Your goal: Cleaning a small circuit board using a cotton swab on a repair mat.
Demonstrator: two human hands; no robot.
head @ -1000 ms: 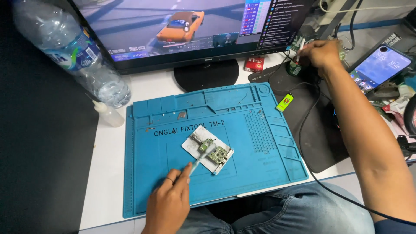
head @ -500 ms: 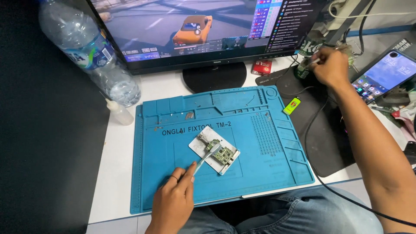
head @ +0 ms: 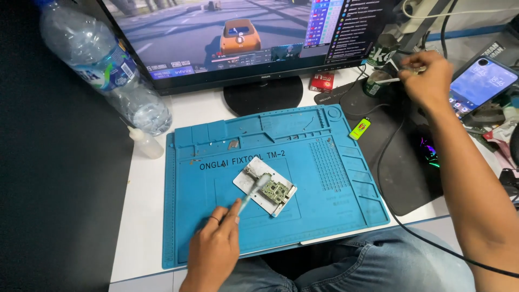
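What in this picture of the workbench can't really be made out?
- Head view: the tool in the right hand, mostly covered by its fingers.
- Parts on the circuit board: too small.
- Tip of the tool held by the left hand: blurred.
- Monitor and water bottle: tops cut off by the frame's edge.

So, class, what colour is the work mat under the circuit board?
Blue: the work mat under the circuit board shows best, and only, in the head view.

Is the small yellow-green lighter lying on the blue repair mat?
No, the yellow-green lighter lies on the dark mouse pad, just beyond the right edge of the blue repair mat.
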